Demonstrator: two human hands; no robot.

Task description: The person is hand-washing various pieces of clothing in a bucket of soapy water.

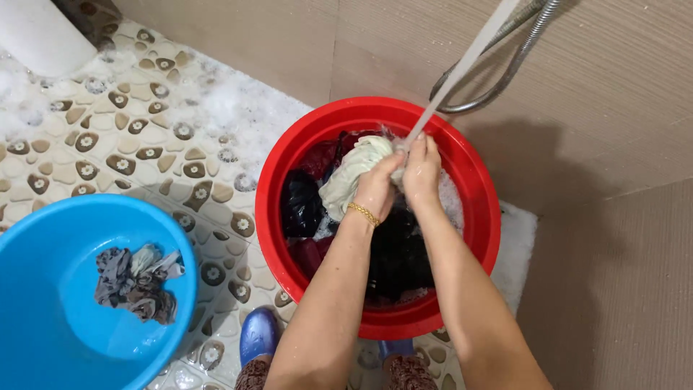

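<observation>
Both hands together over the red basin [289, 162], right of centre, under a stream of water [462, 68] slanting down from the upper right. Left hand [377, 189] clamped on a pale wrung cloth [354, 170], a gold bracelet [364, 214] at the wrist; right hand [421, 170] closed against the same cloth at its far end, fingertips hidden where the water strikes. Inside the basin, dark garments [397, 253] and a black piece [301, 206], partly covered by the forearms; reddish fabric along the far inner wall, hard to tell from the basin's own colour. Foam [451, 198] at the right inner edge, barely separable from the splash. Near rim of the basin cut by the arms. To the near left, a blue basin [50, 318], cropped by the left and bottom edges, with a small grey crumpled bundle [137, 282] lying in it. Pebble-patterned floor [144, 130] with soap suds scattered on the far left. A metal shower hose [498, 76] looping against the beige wall [613, 108], its upper end out of view. A white rounded object [40, 32] at the far left corner, mostly cut off, kind unclear. Blue footwear [258, 336] at the near edge, only its toe showing.
</observation>
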